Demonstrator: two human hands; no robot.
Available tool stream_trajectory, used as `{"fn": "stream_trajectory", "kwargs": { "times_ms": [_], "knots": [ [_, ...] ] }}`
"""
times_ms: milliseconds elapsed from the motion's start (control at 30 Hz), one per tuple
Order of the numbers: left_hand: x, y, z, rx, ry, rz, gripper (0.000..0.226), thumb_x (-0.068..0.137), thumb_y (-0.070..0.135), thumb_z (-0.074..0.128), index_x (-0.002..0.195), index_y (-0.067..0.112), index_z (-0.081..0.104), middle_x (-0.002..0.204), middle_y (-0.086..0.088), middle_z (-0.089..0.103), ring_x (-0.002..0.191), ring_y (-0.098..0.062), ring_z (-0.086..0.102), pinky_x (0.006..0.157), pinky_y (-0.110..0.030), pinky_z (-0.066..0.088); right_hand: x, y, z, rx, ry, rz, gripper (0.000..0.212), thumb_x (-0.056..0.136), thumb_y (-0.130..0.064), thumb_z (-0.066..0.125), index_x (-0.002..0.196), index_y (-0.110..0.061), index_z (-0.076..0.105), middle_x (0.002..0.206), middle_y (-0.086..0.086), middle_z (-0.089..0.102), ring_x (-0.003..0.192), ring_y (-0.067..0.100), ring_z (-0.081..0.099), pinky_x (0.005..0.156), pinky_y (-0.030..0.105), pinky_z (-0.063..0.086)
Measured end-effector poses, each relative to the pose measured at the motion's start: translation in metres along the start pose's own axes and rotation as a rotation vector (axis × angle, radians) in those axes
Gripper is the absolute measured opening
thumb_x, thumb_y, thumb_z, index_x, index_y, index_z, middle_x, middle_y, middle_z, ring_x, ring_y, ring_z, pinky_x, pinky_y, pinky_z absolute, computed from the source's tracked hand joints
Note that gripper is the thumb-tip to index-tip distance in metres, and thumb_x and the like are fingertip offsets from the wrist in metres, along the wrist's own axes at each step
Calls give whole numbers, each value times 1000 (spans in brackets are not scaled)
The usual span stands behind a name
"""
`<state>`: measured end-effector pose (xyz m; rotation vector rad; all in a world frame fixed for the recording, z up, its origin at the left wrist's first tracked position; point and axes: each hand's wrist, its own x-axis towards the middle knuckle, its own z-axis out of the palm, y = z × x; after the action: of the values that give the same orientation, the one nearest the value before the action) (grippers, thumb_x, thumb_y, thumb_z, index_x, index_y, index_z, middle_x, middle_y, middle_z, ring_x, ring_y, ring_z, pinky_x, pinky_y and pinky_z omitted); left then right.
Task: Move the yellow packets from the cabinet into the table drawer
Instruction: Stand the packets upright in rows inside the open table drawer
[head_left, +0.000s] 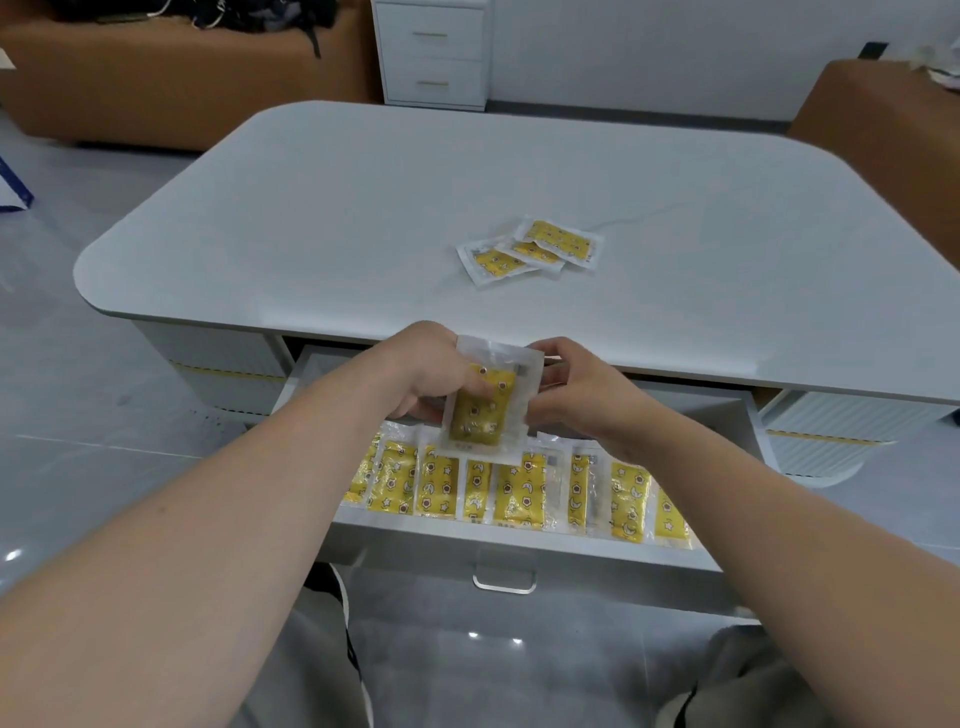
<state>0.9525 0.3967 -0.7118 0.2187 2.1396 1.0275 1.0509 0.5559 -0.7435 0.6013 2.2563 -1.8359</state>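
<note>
Held packet: yellow star-printed packet in clear plastic wrap (485, 408), upright between both hands above the open drawer.
Left hand (426, 371): fingers closed on its left edge.
Right hand (576, 387): pinching its right edge.
Drawer: white pull-out table drawer (519, 540), a row of packets (511, 493) inside.
Tabletop: white rounded table (363, 218), three loose packets (530, 250).

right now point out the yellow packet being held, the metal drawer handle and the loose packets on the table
held yellow plastic packet (484, 410), head view, yellow middle
metal drawer handle (504, 587), head view, bottom bar
loose yellow packets on the tabletop (530, 252), head view, middle packet
</note>
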Motion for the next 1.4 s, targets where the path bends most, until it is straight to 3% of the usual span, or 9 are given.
{"fn": "stream_trajectory", "kwargs": {
  "times_ms": [67,200,400,733,867,1033,1133,1267,1400],
  "knots": [
    [-2,0,3,21,-56,-26,31,82,9,81,109,6,68,93,-12,77,83,-26,76,79,-43,62,1,1,2,68,5,-4,58,77,7,79,123,-20,57,110,14,71,102,33,72,90,50,60],
    [-5,0,4,84,-100,-41,26,85,6,77,109,5,66,88,-15,77,77,-27,76,75,-41,63,3,8,9,2,-1,6,42,79,-1,83,113,-14,64,105,12,75,95,28,75,85,46,62],
    [-2,-8,1,369,107,-25,26,92,23,71,111,6,64,96,-13,75,83,-23,75,81,-40,62,10,31,26,-327,42,51,23,82,-9,82,98,-17,68,94,4,75,87,20,74,86,44,61],
    [4,-13,-8,562,269,125,26,89,22,66,106,3,71,96,-15,76,79,-26,70,74,-38,58,32,54,61,-585,59,76,49,84,-16,79,129,-17,59,108,3,67,89,17,66,75,33,59],
    [7,-15,-11,583,304,147,22,86,19,66,104,6,69,94,-10,74,85,-25,72,72,-34,57,32,56,66,-1021,79,-45,49,86,-32,74,131,-23,56,130,6,51,118,25,50,95,41,52],
    [9,-11,-9,595,358,202,22,87,19,66,106,9,70,107,-7,70,93,-22,66,83,-37,56,27,53,69,-1043,115,-24,54,83,-36,78,127,-24,49,129,7,45,117,27,49,93,42,54],
    [9,-4,-7,557,410,251,21,89,22,65,107,11,69,105,-3,67,87,-19,56,78,-35,52,24,39,64,-1126,145,-80,45,86,-22,69,126,-20,48,124,9,46,112,27,48,90,40,54],
    [10,8,-7,416,496,319,20,94,27,59,113,21,62,103,9,54,96,-15,56,76,-28,44,17,-1,42,-1048,126,-93,13,88,-9,53,95,-19,59,101,2,56,89,21,58,78,39,56],
    [21,18,0,379,524,354,21,97,27,53,117,21,59,113,3,63,100,-18,60,76,-30,46,17,-24,8,-899,280,-102,14,87,-10,50,85,-20,59,89,-2,62,83,20,59,71,36,55]
  ]
}}
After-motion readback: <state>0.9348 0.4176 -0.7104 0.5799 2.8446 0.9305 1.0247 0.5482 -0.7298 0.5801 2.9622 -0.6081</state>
